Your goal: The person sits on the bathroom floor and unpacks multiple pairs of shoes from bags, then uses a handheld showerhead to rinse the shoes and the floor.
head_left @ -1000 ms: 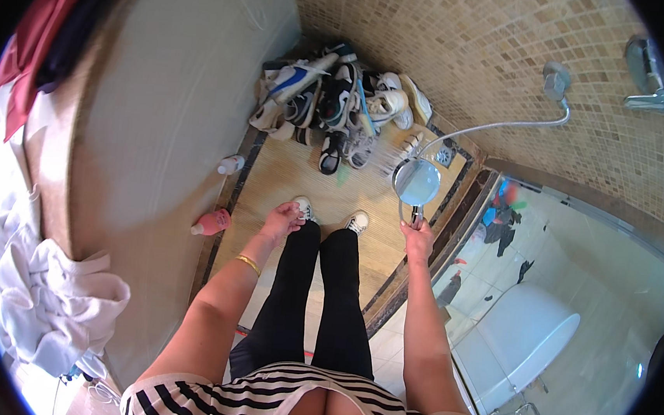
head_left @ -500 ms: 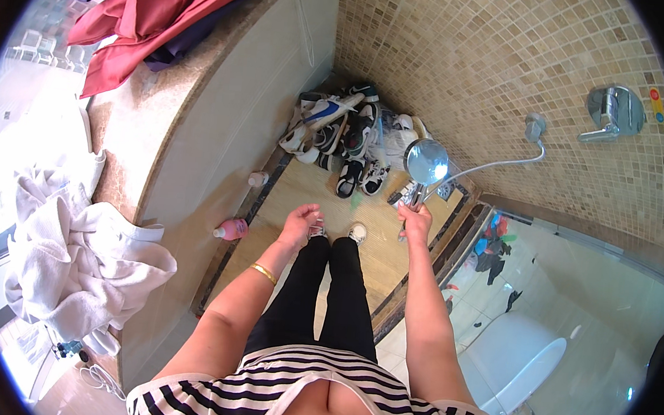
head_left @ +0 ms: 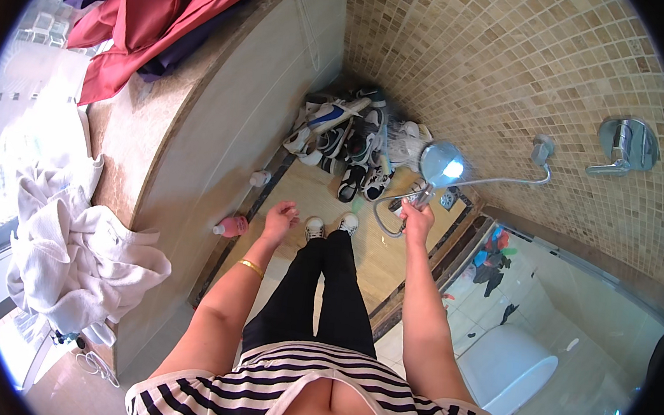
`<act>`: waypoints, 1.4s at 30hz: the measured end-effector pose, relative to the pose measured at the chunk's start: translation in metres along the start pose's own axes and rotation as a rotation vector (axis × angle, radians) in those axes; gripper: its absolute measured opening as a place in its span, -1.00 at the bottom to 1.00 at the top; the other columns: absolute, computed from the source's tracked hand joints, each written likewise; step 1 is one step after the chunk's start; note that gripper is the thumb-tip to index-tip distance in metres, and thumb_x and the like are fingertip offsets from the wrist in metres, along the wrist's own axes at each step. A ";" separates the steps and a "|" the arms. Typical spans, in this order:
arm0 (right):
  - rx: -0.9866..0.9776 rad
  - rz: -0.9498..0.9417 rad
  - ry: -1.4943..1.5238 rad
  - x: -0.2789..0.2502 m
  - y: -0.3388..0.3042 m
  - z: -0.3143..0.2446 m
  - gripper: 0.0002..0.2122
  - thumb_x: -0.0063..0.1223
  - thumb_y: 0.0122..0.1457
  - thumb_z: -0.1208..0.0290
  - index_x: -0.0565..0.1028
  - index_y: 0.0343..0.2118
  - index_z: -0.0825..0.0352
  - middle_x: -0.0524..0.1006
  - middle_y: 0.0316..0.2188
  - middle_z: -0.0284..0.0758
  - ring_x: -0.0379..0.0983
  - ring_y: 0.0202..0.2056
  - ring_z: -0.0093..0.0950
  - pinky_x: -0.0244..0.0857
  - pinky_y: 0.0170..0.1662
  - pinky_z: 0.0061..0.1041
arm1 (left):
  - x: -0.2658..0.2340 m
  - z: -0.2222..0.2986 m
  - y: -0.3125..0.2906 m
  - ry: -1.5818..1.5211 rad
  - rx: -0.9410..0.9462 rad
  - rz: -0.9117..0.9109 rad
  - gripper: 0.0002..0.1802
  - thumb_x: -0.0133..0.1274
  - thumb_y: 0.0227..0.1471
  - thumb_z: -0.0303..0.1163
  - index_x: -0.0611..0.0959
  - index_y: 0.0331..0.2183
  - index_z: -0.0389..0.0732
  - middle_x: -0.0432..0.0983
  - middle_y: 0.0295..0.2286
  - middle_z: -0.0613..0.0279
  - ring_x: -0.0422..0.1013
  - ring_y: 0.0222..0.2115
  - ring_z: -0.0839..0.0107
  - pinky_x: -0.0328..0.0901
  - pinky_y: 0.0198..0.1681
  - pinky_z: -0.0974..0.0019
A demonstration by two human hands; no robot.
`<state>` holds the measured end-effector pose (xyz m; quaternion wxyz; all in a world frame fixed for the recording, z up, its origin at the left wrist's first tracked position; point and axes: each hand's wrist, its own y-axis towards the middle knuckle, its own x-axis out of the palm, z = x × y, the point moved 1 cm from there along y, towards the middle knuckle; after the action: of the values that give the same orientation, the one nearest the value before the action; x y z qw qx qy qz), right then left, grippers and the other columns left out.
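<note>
My right hand [head_left: 417, 220] is closed round the handle of a chrome shower head [head_left: 440, 166], held up ahead of me. From the handle a metal hose [head_left: 498, 180] runs to the wall, and a loop of it hangs beside the hand. Whitish streaks that look like water spread left of the shower head over a heap of shoes [head_left: 357, 135]. These are mostly black and white, piled in the far corner. My left hand [head_left: 281, 221] holds nothing, its fingers loosely bent and apart, above the tiled floor near my left foot.
A pink bottle [head_left: 234, 226] and a small white bottle [head_left: 260, 178] stand by the left wall. White cloth [head_left: 85, 266] and red cloth [head_left: 159, 22] lie on the stone ledge [head_left: 123, 132]. At right are a chrome tap [head_left: 625, 149], a glass panel [head_left: 576, 273] and a toilet [head_left: 510, 370].
My left hand has moved left and its fingers have loosened. The shower head sits slightly lower and further right in view. A hose loop now shows beside my right hand. My feet have shifted.
</note>
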<state>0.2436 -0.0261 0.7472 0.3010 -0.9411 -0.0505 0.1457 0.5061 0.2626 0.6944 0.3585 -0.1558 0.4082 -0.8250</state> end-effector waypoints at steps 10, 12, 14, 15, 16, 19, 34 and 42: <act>0.032 -0.133 0.059 0.028 0.063 0.030 -0.70 0.45 0.05 0.53 0.41 -0.51 0.20 0.50 -0.59 -0.46 0.42 -0.62 -0.63 0.19 -0.63 -0.59 | 0.011 -0.055 0.109 0.387 0.282 0.161 -0.69 0.14 0.20 -0.43 0.63 -0.01 -0.26 0.68 -0.27 0.09 0.61 -0.33 0.22 0.48 -0.22 0.22; -0.014 -0.173 0.048 0.040 0.086 0.042 -0.68 0.44 0.06 0.55 0.38 -0.54 0.20 0.49 -0.60 -0.46 0.39 -0.61 -0.64 0.26 -0.54 -0.57 | 0.019 -0.044 0.155 0.508 0.384 0.160 -0.61 0.17 0.16 -0.41 0.61 0.03 -0.26 0.67 -0.22 0.03 0.61 -0.25 0.13 0.47 -0.15 0.17; -0.028 -0.202 0.028 0.066 0.101 0.045 -0.65 0.42 0.06 0.60 0.34 -0.58 0.22 0.48 -0.61 -0.46 0.38 -0.59 -0.63 0.32 -0.45 -0.55 | 0.008 -0.035 0.201 0.589 0.431 0.164 -0.49 0.21 0.12 -0.39 0.57 0.11 -0.25 0.65 -0.12 -0.03 0.58 -0.13 0.05 0.46 -0.05 0.11; -0.083 -0.207 0.108 0.078 0.104 0.048 -0.65 0.41 0.06 0.62 0.34 -0.58 0.22 0.47 -0.61 -0.46 0.38 -0.59 -0.62 0.33 -0.44 -0.55 | 0.004 -0.029 0.226 0.587 0.453 0.164 -0.46 0.22 0.12 -0.39 0.55 0.14 -0.25 0.63 -0.09 -0.03 0.57 -0.08 0.05 0.44 -0.01 0.10; -0.062 -0.206 0.119 0.086 0.108 0.051 -0.67 0.40 0.07 0.63 0.36 -0.57 0.24 0.47 -0.60 -0.46 0.39 -0.58 -0.61 0.32 -0.43 -0.54 | 0.004 -0.021 0.249 0.637 0.440 0.159 -0.41 0.23 0.11 -0.38 0.51 0.17 -0.25 0.59 -0.03 -0.06 0.53 -0.02 0.03 0.42 0.04 0.08; -0.009 -0.221 0.102 0.096 0.126 0.068 -0.71 0.38 0.07 0.66 0.40 -0.53 0.28 0.46 -0.59 -0.45 0.41 -0.56 -0.60 0.31 -0.41 -0.53 | 0.020 0.011 0.315 0.809 0.426 0.151 -0.26 0.28 0.06 -0.36 0.42 0.25 -0.23 0.49 0.10 -0.11 0.44 0.12 -0.02 0.35 0.16 0.03; -0.015 -0.120 0.190 0.154 0.177 0.162 -0.77 0.40 0.08 0.71 0.49 -0.40 0.33 0.41 -0.58 -0.51 0.43 -0.47 -0.66 0.40 -0.29 -0.60 | 0.146 0.054 0.501 1.249 0.694 -0.010 -0.54 0.37 -0.12 -0.25 0.67 -0.12 -0.10 0.59 -0.16 0.09 0.47 -0.01 0.01 0.34 0.02 -0.03; 0.068 -0.168 -0.073 0.195 0.193 0.179 -0.65 0.43 0.06 0.65 0.35 -0.52 0.27 0.28 -0.58 -0.61 0.15 -0.50 -0.73 0.19 -0.39 -0.61 | 0.170 -0.041 0.495 1.322 0.734 -0.028 -0.68 0.37 -0.03 -0.23 0.72 -0.20 -0.10 0.59 -0.24 0.11 0.48 -0.08 0.08 0.34 -0.06 -0.06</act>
<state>0.3767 -0.0489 0.4484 0.3418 -0.9169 -0.1351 0.1557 0.5954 -0.0391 0.2742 0.0572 0.4956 0.2354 -0.8341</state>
